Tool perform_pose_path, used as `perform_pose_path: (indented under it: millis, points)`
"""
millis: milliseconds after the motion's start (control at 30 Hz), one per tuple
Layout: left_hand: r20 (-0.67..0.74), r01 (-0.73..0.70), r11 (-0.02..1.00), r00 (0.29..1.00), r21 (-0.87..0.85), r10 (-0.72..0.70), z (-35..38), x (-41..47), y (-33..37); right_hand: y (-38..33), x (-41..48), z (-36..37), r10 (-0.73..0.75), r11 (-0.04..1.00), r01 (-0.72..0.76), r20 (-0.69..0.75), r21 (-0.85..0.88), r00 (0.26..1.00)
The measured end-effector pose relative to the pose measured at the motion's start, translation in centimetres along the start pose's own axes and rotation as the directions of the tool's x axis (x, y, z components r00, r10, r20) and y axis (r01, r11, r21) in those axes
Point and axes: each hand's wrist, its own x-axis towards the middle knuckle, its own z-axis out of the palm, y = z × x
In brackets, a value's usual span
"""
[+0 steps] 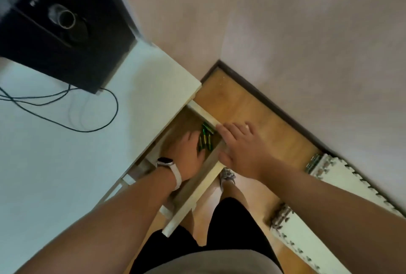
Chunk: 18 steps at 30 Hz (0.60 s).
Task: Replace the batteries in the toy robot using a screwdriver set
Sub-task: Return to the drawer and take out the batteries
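Observation:
Several green and gold batteries (pixel 206 138) lie in the far corner of an open wooden drawer (pixel 197 188) under the white desk. My left hand (pixel 186 155), with a white watch on the wrist, reaches into the drawer and its fingers touch the batteries; whether it grips any is hidden. My right hand (pixel 239 148) rests on the drawer's front edge with its fingers spread. No toy robot or screwdriver set is in view.
A black speaker (pixel 63 25) with trailing cables stands on the white desk (pixel 66 141) at upper left. Wooden floor (pixel 252 106) lies beyond the drawer. White foam puzzle mats (pixel 329 174) lean along the wall at right. My legs stand below the drawer.

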Motion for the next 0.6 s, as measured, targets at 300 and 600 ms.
perform_pose_path:
  millis: [300, 600]
  points:
    - [-0.022, 0.03, 0.995, 0.999, -0.093, -0.032, 2.8, 3.3, -1.5, -0.3, 0.2, 1.6, 0.059, 0.997, -0.062, -0.071, -0.039, 0.996]
    - [0.024, -0.038, 0.996, 0.999, -0.079, 0.04, 3.4, 3.8, -1.9, -0.5, 0.3, 1.5, 0.089, 0.994, -0.092, -0.052, -0.063, 0.995]
